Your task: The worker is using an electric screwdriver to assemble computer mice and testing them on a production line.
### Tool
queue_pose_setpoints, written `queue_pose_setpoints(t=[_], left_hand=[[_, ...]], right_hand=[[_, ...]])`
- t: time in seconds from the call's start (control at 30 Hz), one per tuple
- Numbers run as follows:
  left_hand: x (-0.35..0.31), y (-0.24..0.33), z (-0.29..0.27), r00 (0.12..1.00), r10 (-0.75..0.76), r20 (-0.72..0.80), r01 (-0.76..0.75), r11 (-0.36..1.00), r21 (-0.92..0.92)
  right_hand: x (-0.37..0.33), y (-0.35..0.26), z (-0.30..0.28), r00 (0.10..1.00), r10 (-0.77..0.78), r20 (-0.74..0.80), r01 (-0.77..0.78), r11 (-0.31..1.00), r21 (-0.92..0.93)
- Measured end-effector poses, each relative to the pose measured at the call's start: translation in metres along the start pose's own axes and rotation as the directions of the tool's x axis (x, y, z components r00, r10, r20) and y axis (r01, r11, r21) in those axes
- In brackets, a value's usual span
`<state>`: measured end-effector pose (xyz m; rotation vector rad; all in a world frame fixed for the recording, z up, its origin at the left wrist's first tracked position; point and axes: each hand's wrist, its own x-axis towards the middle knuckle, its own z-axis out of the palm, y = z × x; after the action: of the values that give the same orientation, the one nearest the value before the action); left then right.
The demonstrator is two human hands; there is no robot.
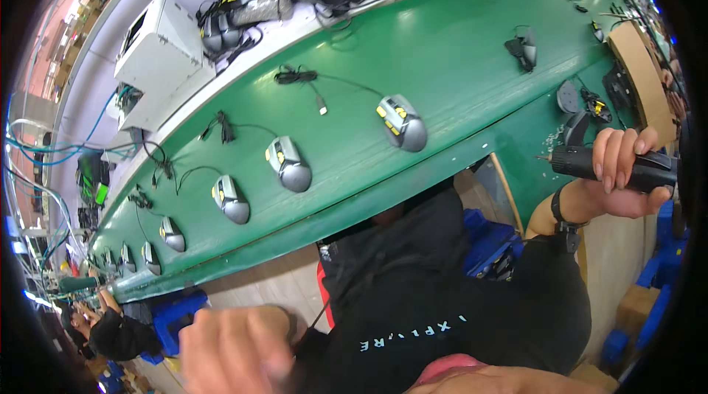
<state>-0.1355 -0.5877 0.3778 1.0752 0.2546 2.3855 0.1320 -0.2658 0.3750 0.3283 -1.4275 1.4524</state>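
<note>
My right hand (623,165) is wrapped around a black electric screwdriver (575,162), held level with its bit pointing left. Just beyond it, on the lower green work surface, lie a grey mouse shell part (568,97), a dark curved part (574,128) and a mouse inner assembly with yellow pieces (596,106). Small screws (552,140) are scattered near the bit. My left hand (236,350) is low in front of my body, away from the table, slightly blurred. Its fingers are curled in, and whatever they hold is hidden.
Grey computer mice with yellow side buttons, such as this one (402,123), line the green conveyor belt (457,62) with bundled cables. More mice (221,33) are piled beside a white metal box (158,44). A cardboard box (641,81) stands far right. Another person (110,331) sits at left.
</note>
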Motion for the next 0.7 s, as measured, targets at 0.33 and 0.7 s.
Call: queue_pose_setpoints(t=[0.33, 0.7], left_hand=[[-0.461, 0.051, -0.251, -0.183, -0.008, -0.983, 0.822, -0.549, -0.149], [-0.341, -0.031, -0.240, -0.132, -0.219, -0.967, 0.826, -0.564, 0.015]], right_hand=[[0.018, 0.089, 0.014, 0.968, 0.215, 0.128, -0.237, 0.952, 0.196], [0.026, 0.076, -0.033, 0.949, 0.268, -0.164, -0.185, 0.898, 0.398]])
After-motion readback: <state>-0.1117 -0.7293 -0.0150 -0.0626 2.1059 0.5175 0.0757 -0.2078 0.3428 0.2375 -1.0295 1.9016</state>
